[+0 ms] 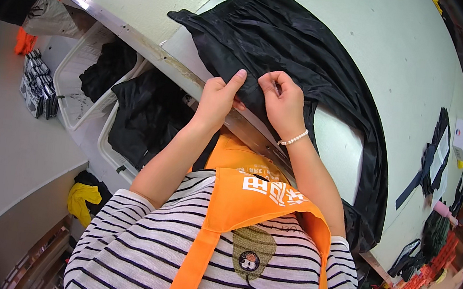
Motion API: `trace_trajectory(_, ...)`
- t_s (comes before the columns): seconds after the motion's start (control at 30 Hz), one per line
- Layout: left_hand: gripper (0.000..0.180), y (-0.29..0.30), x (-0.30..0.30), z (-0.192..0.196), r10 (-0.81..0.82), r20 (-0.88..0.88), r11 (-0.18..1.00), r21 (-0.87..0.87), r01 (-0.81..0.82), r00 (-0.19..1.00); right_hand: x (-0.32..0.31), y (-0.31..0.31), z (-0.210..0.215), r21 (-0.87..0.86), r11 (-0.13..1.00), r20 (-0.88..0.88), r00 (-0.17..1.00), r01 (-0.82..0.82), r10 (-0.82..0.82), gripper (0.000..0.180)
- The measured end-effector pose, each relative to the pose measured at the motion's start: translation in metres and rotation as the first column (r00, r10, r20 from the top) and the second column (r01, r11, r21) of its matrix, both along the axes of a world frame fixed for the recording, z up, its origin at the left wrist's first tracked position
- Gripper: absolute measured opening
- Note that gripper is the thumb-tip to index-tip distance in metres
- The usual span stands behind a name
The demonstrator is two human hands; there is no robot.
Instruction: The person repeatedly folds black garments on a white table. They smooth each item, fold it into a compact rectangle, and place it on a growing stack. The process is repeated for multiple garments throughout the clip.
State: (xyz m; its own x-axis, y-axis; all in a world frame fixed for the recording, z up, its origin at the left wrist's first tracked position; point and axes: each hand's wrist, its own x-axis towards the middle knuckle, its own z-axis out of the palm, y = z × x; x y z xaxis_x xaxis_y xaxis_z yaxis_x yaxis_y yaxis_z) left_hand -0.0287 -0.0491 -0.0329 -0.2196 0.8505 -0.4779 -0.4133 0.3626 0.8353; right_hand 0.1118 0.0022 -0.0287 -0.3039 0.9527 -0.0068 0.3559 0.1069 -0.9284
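Black trousers (pixel 307 44) lie spread across the pale work table, their gathered waist toward the far side and the legs curving round to the right. My left hand (pixel 221 98) grips the near edge of the trousers, its thumb laid on top and the fingers curled underneath. Close beside it, my right hand (pixel 284 102) is closed in a pinch over the same cloth, thumb against forefinger. Whether anything small sits in that pinch, I cannot make out. A pale beaded bracelet (pixel 296 138) circles my right wrist.
Below the table (pixel 408 68) at left stand a white crate (pixel 71 84) and a second bin, both holding black cloth (pixel 145 119). Bundled dark packs (pixel 39 86) lie on the floor. At right are a dark garment piece (pixel 432 157), a white box (pixel 461 139) and a pink-wrapped spool (pixel 443 211).
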Motion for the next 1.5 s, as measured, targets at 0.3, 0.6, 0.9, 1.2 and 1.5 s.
trace_trajectory(0.3,0.027,0.007,0.012,0.025,0.084,0.274,0.996,0.006,-0.089,0.958,0.047,-0.011,0.026,-0.084,0.992,-0.074,0.993,0.09,-0.096,0.02)
trace_trajectory(0.6,0.025,0.011,0.018,0.03,0.001,0.281,0.999,0.048,-0.015,0.96,0.042,-0.028,0.043,0.097,0.994,0.039,0.998,0.046,-0.05,0.017)
trace_trajectory(0.9,0.027,0.009,0.017,0.026,0.009,0.28,0.998,0.062,-0.027,0.96,0.033,-0.024,0.047,0.163,0.986,0.037,0.998,0.043,-0.05,0.016)
trace_trajectory(1.2,0.023,0.006,0.017,0.026,-0.018,0.276,0.997,0.071,-0.002,0.961,0.034,-0.019,0.048,0.245,0.97,0.11,0.993,0.003,-0.03,0.014)
trace_trajectory(1.5,0.026,0.006,0.017,0.034,-0.002,0.177,0.992,0.121,-0.02,0.984,0.044,-0.018,0.06,0.233,0.971,0.157,0.987,-0.057,0.02,0.017)
